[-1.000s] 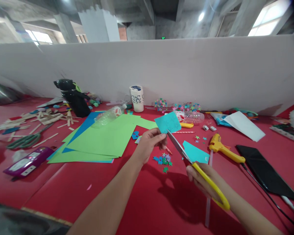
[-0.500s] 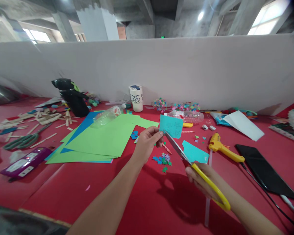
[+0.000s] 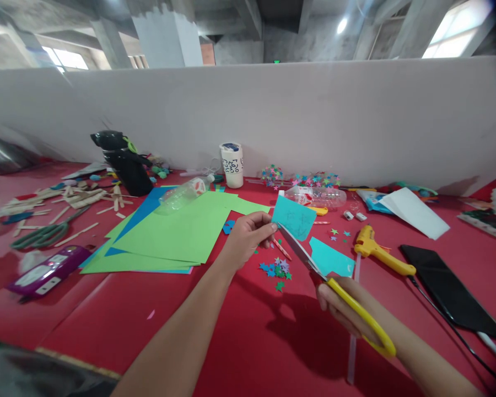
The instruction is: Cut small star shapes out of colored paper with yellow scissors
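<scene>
Between the thumb and fingers of my left hand point(image 3: 252, 234) is a turquoise piece of paper point(image 3: 294, 216) with faint drawn lines, held above the table. My right hand point(image 3: 345, 306) grips yellow-handled scissors point(image 3: 357, 317). Their blades point up and left, with the tips at the paper's lower left edge, close to my left fingertips. Whether the blades are cutting there I cannot tell. Below lie several small paper stars point(image 3: 278, 268) in blue, green and purple. Another turquoise paper piece point(image 3: 331, 258) rests on the table behind the scissors.
Green and blue sheets point(image 3: 169, 231) lie left of centre. A yellow glue gun point(image 3: 382, 256) with a cord and a black tablet-like slab point(image 3: 450, 292) are at right. Behind stand a white cup point(image 3: 232, 165), a black bottle point(image 3: 128, 168) and clear plastic bottles point(image 3: 320, 197). Green scissors point(image 3: 49, 234) lie left.
The turquoise paper has tilted clockwise in my left hand. The scissors stay by its lower left edge. The whole view has shifted slightly.
</scene>
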Demonstrator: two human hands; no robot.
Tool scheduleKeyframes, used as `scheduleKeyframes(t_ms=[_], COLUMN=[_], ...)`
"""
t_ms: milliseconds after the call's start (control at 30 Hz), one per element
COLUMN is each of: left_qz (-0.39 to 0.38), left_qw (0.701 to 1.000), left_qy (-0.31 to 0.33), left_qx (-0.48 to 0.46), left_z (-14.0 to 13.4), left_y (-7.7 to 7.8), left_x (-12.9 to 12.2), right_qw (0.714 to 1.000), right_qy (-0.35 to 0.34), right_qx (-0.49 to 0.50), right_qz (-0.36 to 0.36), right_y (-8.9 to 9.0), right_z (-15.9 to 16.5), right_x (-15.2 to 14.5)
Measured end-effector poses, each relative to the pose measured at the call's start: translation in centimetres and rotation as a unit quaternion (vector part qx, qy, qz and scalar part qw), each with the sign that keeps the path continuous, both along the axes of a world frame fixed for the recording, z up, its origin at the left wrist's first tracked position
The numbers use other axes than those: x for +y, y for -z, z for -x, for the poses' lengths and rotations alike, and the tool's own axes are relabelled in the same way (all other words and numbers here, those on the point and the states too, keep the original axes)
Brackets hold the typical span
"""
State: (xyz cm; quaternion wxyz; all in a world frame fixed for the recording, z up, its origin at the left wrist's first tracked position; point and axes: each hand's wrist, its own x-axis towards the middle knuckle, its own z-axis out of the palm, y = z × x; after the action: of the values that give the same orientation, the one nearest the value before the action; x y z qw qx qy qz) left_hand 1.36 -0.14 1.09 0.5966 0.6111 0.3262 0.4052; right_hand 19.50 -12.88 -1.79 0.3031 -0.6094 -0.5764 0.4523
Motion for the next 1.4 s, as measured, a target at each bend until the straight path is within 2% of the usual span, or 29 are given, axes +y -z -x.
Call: scheduleKeyframes(t_ms=[167,333,533,767,967,1400], left_qz=[0.004,0.043,0.074,0.035,0.018,0.023], left_qw=[1.000,0.998,0.992,0.998,0.999,0.999], left_qy=[0.003,-0.001,0.000,-0.013,-0.017,-0.015], left_qx=[0.007,-0.037,-0.102,-0.056,-0.043,-0.037], left_z=[0.1,-0.4,-1.0,-0.5,-0.3,-0.3], left_y=[0.0,0.4,0.9,0.5,0.5,0.6], left_x=[0.2,0.0,-0.4,-0.2,-0.1,0.1], right_qw=[0.999,1.000,0.998,0.999,0.999,0.999], right_qy=[0.019,0.012,0.043,0.026,0.021,0.012], right_qx=[-0.014,0.018,0.031,0.030,-0.010,-0.013], right_qz=[0.041,0.020,0.020,0.012,0.030,0.043], right_y=[0.0,0.5,0.8,0.1,0.1,0.1], right_z=[-0.1,0.0,0.3,0.1,0.0,-0.1], right_x=[0.2,0.1,0.0,-0.1,0.2,0.3])
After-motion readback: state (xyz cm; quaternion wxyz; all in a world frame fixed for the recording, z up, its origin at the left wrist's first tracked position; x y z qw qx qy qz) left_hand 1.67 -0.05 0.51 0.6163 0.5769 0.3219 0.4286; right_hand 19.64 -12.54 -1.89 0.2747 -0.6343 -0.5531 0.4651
